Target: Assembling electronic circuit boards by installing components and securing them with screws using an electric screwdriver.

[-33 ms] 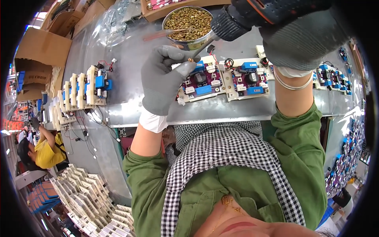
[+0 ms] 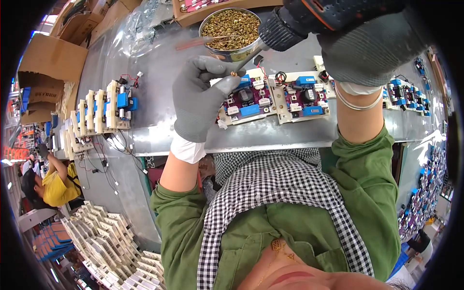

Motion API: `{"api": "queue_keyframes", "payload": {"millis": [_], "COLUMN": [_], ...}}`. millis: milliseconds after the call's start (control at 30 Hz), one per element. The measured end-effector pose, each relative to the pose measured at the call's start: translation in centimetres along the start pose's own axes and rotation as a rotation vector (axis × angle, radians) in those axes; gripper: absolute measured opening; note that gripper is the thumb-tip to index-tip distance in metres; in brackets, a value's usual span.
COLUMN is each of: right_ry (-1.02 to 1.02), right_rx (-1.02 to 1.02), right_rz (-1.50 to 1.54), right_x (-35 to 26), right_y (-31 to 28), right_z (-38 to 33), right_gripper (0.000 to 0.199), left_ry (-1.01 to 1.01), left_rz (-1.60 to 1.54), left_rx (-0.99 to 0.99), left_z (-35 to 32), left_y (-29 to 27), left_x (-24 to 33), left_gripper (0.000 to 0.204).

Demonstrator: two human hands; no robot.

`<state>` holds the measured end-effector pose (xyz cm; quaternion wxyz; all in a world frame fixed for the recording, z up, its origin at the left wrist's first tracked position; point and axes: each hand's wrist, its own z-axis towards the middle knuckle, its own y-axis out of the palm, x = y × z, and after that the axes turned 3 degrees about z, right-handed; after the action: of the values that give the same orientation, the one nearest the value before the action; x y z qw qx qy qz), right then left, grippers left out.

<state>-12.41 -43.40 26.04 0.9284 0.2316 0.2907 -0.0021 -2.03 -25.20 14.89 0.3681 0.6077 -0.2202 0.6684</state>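
Your left hand [image 2: 198, 92], gloved, pinches a small brass-coloured screw [image 2: 234, 73] between thumb and fingertips. Your right hand [image 2: 367, 53], also gloved, is clamped on a power screwdriver [image 2: 314, 21]; its finger positions on the grip are hidden. The hands are apart, linked by the tool's bit [image 2: 250, 59].

Note the alignment. The long axis of the bit slants from the chuck, at upper right, down and left to the screw. The tip is at the screw; whether it is seated in the head cannot be told. The screw is at the upper left edge of the left circuit board [image 2: 249, 110], so your left hand is nearer and covers that corner. The right circuit board [image 2: 305, 110] lies just beside it.

Beyond your left hand, a metal bowl [image 2: 231, 56] holds loose screws on the table [image 2: 159, 96].
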Motion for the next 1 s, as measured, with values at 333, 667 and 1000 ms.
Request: {"api": "queue_keyframes", "payload": {"millis": [333,667,1000], "right_ry": [-0.055,-0.003,0.087], "right_rx": [-0.052,0.100,0.157], "right_rz": [0.317,-0.440,-0.544], "right_x": [-1.2,-7.7,-8.2], "right_y": [0.9,-7.7,-8.8], "right_z": [2.2,1.8,0.7], "right_gripper": [0.081,0.092,0.065], "left_ry": [0.253,0.331,-0.023], "left_rz": [0.308,1.006,1.814], "left_rx": [-0.214,-0.254,-0.578], "left_z": [1.1,22.8,31.0], "left_y": [1.3,2.8,7.2], "left_x": [-0.9,2.0,-3.3], "left_gripper": [0.021,0.024,0.027]}}
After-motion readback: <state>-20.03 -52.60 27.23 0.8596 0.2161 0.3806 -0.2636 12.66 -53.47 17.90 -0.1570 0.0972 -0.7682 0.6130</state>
